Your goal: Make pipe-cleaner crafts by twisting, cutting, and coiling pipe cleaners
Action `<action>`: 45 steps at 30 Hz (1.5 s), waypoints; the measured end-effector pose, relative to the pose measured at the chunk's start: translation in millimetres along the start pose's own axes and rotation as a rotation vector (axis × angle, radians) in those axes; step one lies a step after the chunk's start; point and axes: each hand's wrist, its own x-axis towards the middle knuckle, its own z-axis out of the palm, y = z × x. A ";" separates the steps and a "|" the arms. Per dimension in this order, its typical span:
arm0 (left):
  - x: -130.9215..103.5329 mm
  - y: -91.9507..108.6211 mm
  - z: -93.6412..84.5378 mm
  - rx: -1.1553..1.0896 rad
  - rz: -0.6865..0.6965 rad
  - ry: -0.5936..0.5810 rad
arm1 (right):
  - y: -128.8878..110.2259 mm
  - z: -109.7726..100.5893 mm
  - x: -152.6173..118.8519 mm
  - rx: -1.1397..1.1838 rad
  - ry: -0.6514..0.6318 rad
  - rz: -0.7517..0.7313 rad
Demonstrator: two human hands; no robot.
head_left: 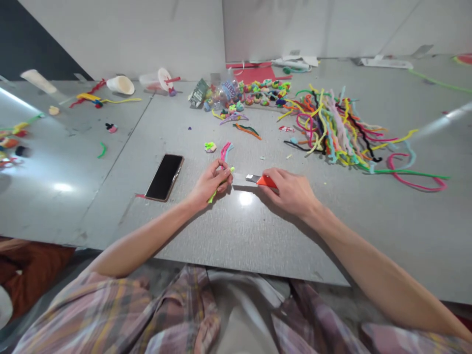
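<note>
My left hand [214, 181] is closed in a pinch around a yellow-green pipe cleaner [212, 198]. One end of it pokes out below the fingers, and a small yellow-green bit shows at the fingertips. My right hand [291, 191] grips an orange utility knife [267, 181] with a metal tip. Its pale blade points left and reaches close to my left fingertips; whether it touches the pipe cleaner I cannot tell. Just beyond my left hand lie pink and light-blue pipe cleaner pieces [225, 150] and a small yellow-green and white coiled piece [210, 147].
A big heap of colourful pipe cleaners [337, 128] spreads at the right. A black phone [165, 178] lies left of my left hand. Along the back are a crumpled clear plastic bottle [224, 93], a row of small coiled pieces [263, 93], red paper [252, 73] and a paper cup [121, 85].
</note>
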 end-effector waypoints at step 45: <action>-8.0 -4.0 10.4 0.287 0.018 -0.063 | -33.6 3.4 -1.8 -0.053 -0.075 0.088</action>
